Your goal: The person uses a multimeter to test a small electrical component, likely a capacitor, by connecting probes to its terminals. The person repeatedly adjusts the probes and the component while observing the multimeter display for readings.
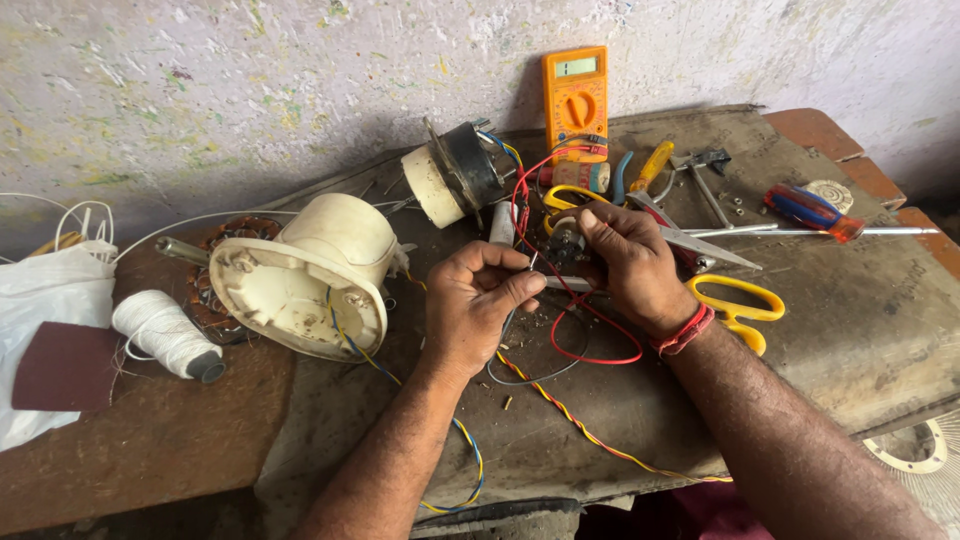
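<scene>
My left hand [480, 305] pinches the bare end of a thin wire [530, 262] between thumb and forefinger at the middle of the workbench. My right hand [630, 265], with a red thread band at the wrist, grips a small dark part [566, 243] where red and black wires [590, 345] meet, just right of the left hand. The two hands almost touch. A twisted yellow-and-red wire [580, 425] runs from under the hands toward the near edge. A cream fan motor housing [310, 275] lies on its side to the left, trailing a blue-and-yellow wire [465, 470].
An orange multimeter [575, 100] leans on the wall behind. Yellow-handled scissors [735, 295], a red-and-blue screwdriver [815, 212], yellow pliers [650, 165] and small screws lie at the right. A second motor [455, 175] sits at the back. A white thread spool [165, 335] and white bag [50, 300] are far left.
</scene>
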